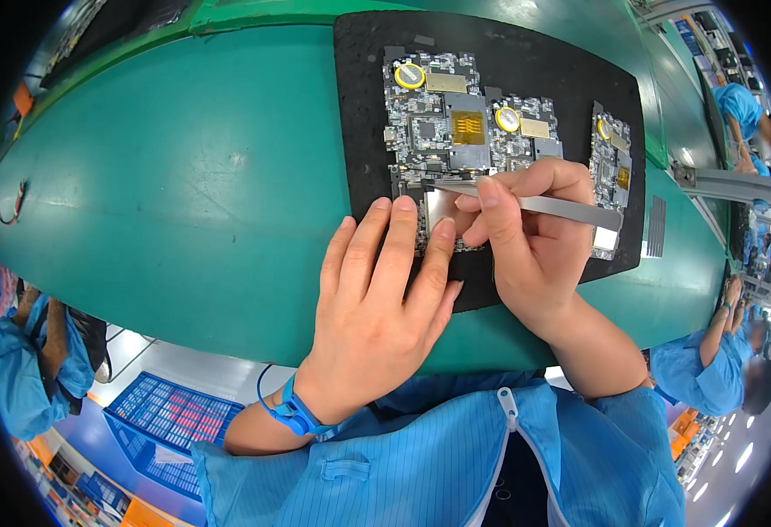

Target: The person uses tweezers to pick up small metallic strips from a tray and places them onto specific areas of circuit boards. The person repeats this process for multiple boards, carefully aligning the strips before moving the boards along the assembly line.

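Several circuit boards lie on a black foam mat [363, 114]. The left circuit board [421, 132] carries a yellow-rimmed coin cell [409, 75] and an amber film patch [469, 128]. My left hand [384, 272] rests flat, fingers stretched, its fingertips on this board's near left edge. My right hand [539, 233] grips metal tweezers [565, 209]; their tips reach left to the board, beside a silvery plate [439, 207]. Whether the tips pinch anything is too small to tell. My right hand partly covers the middle circuit board [526, 132]. The right circuit board [611, 158] lies apart from both hands.
The mat lies on a green tabletop [166, 193]. A thin cable [18, 202] lies at the far left. Below the table edge stands a blue plastic crate [175, 413]. People in blue smocks sit at both sides. A blue wrist strap [294, 411] circles my left wrist.
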Demonstrator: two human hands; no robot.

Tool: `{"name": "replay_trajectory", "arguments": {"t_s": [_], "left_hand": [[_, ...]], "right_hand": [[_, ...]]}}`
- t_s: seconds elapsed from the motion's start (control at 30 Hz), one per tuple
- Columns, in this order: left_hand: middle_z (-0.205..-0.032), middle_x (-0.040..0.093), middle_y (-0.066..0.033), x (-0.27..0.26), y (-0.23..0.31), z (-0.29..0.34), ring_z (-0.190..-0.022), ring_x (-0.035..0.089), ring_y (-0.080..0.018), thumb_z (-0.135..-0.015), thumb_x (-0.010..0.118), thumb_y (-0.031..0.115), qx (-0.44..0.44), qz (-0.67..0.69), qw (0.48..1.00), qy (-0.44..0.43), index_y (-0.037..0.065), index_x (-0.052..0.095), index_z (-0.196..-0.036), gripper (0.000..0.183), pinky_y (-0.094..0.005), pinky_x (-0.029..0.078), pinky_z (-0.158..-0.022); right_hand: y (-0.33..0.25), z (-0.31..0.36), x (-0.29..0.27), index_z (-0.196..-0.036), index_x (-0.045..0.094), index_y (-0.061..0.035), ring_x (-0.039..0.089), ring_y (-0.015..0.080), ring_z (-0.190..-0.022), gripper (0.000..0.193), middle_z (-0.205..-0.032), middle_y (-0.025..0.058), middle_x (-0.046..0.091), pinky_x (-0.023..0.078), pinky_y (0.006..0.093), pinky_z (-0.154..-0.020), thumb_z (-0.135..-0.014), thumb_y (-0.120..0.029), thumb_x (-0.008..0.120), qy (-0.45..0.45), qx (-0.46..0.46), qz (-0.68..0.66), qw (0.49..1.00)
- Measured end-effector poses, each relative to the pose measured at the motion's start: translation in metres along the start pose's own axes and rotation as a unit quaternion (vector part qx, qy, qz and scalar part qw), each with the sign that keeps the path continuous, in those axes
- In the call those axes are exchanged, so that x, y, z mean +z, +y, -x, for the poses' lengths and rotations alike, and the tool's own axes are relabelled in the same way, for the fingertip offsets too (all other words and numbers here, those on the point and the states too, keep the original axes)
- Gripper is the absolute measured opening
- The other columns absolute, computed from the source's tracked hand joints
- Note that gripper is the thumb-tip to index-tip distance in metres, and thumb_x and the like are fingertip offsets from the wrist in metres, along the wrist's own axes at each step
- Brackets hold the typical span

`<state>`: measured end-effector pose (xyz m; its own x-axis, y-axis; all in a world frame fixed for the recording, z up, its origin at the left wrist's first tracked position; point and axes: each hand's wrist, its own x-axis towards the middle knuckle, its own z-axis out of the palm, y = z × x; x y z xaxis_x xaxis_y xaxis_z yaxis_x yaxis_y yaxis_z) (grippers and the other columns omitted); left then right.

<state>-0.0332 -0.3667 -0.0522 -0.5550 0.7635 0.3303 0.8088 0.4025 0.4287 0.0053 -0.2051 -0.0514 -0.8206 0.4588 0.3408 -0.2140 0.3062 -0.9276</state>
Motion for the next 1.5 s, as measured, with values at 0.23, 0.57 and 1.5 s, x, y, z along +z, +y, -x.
{"name": "replay_trajectory", "arguments": {"t_s": [0.23,0.57,1.5], "left_hand": [[-0.132,0.048,-0.0207,-0.002,0.003,-0.004,-0.122,0.044,-0.0398,-0.075,0.071,0.018,-0.001,0.004,1.0,0.003,0.004,0.061,-0.12,0.048,-0.0545,0.036,-0.1],[-0.133,0.049,-0.0173,-0.031,0.005,-0.02,-0.122,0.044,-0.0345,-0.077,0.069,0.023,0.086,-0.06,0.992,-0.067,0.002,0.059,-0.114,0.044,-0.0561,0.031,-0.103],[-0.092,0.065,-0.0092,-0.045,-0.092,-0.102,-0.074,0.064,-0.0171,-0.093,0.059,0.02,-0.285,0.628,0.672,-0.271,0.003,0.057,-0.099,0.019,-0.0302,0.051,-0.06]], "right_hand": [[-0.006,0.001,-0.01,-0.094,0.045,-0.003,0.058,0.0053,-0.057,0.017,-0.08,0.0071,0.059,0.043,0.0184,-0.044,-0.089,-0.001,0.062,-0.001,0.038,-0.014,0.999],[-0.035,-0.018,-0.156,-0.085,0.041,-0.0125,0.03,0.006,-0.038,0.007,-0.052,-0.0052,0.034,0.024,0.0239,-0.037,-0.09,-0.012,0.047,0.08,0.164,-0.376,0.908],[-0.03,0.025,-0.218,-0.097,0.06,-0.0015,0.036,0.004,-0.049,0.021,-0.069,-0.0035,0.052,0.025,0.0217,-0.042,-0.082,-0.014,0.07,0.191,0.366,0.137,0.9]]}}
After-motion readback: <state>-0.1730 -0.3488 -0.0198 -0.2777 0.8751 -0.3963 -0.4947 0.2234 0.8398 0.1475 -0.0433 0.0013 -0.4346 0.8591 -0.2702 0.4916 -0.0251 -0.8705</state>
